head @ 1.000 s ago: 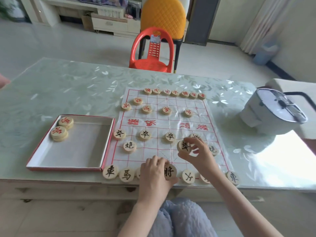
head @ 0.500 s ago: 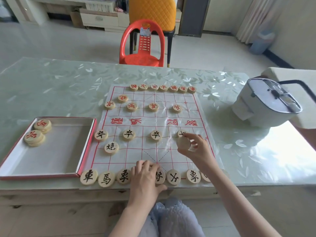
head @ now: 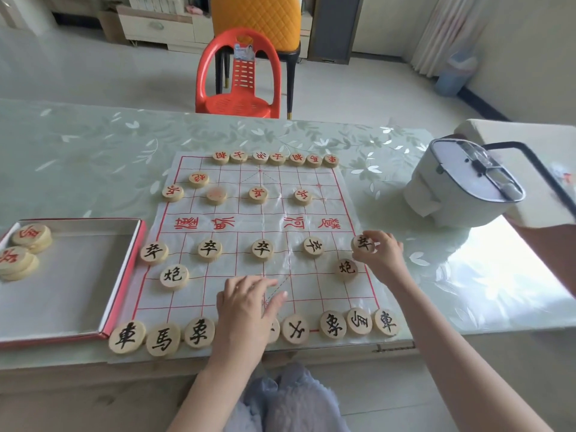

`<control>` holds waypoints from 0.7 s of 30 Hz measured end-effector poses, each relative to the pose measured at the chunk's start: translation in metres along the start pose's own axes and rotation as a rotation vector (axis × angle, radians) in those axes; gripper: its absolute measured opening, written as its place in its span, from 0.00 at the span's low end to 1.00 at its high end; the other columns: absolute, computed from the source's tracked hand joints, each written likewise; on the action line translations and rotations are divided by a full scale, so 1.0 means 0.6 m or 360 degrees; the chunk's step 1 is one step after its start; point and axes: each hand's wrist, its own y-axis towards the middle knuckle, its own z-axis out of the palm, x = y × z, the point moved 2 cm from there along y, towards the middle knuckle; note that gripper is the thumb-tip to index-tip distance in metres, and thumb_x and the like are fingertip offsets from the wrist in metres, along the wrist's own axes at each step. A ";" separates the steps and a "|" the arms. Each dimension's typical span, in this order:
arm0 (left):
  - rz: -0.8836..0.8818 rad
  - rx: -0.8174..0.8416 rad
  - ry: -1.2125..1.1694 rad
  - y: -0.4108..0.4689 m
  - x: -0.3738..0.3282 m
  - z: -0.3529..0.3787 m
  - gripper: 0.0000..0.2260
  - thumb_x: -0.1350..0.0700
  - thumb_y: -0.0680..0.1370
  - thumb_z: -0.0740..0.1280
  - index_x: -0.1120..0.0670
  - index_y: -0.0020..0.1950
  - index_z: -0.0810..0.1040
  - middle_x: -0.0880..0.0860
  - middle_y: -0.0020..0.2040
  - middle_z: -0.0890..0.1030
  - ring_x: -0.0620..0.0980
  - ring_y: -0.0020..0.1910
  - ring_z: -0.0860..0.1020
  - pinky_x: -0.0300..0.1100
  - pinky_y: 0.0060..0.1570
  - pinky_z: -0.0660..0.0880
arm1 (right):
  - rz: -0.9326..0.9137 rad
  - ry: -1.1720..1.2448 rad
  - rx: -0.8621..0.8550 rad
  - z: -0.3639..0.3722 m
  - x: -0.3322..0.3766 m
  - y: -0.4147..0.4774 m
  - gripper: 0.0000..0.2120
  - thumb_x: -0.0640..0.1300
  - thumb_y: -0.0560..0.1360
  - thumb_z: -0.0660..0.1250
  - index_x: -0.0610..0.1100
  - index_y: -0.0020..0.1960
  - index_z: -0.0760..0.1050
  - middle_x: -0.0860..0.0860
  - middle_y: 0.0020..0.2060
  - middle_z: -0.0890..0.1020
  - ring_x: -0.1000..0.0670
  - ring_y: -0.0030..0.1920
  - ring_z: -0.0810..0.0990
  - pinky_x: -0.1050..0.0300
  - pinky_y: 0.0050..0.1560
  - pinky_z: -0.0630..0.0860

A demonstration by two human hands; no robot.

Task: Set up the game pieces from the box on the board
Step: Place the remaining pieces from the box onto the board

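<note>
- The right grip (head: pixel 381 257) pinches a black-lettered soldier piece (head: pixel 363 243) between thumb and fingertips at the right edge of the board (head: pixel 265 210), in line with four like pieces (head: pixel 261 249). Whether it touches the sheet cannot be told.
- The left grip (head: pixel 246 304) lies slack, holding nothing, on the board's near middle, and it covers part of the near row.
- The box (head: pixel 123 275) sits on the table (head: pixel 93 157) just left of the board, with red-lettered pieces (head: pixel 31 236) stacked at its far left.
</note>
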 end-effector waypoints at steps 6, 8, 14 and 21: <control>-0.0031 -0.0064 -0.0002 0.039 -0.011 0.011 0.11 0.51 0.75 0.66 0.50 0.57 0.79 0.49 0.54 0.80 0.53 0.59 0.71 0.42 0.54 0.62 | 0.0008 -0.0053 0.0061 0.002 -0.013 0.015 0.26 0.39 0.69 0.71 0.43 0.66 0.70 0.43 0.59 0.73 0.43 0.61 0.65 0.58 0.53 0.62; -0.0047 -0.0065 -0.0016 0.041 -0.009 0.014 0.11 0.52 0.75 0.67 0.50 0.56 0.80 0.49 0.53 0.80 0.53 0.58 0.72 0.41 0.54 0.61 | -0.0005 -0.0083 0.0094 0.004 -0.015 0.017 0.26 0.38 0.69 0.71 0.43 0.66 0.70 0.43 0.59 0.73 0.43 0.62 0.64 0.58 0.53 0.62; -0.0098 -0.0083 0.0008 0.032 0.020 0.005 0.11 0.52 0.76 0.65 0.50 0.57 0.79 0.47 0.54 0.79 0.51 0.58 0.70 0.40 0.54 0.61 | 0.0015 -0.0133 0.0139 0.003 -0.026 0.019 0.28 0.38 0.67 0.73 0.43 0.66 0.71 0.43 0.59 0.73 0.41 0.62 0.69 0.48 0.63 0.68; -0.0185 -0.0162 0.0021 0.038 0.062 -0.038 0.10 0.54 0.76 0.66 0.51 0.56 0.79 0.50 0.54 0.80 0.53 0.56 0.71 0.42 0.53 0.63 | -0.0187 -0.0038 0.0040 -0.014 0.015 -0.006 0.22 0.37 0.71 0.70 0.43 0.64 0.73 0.46 0.60 0.76 0.46 0.59 0.72 0.56 0.54 0.69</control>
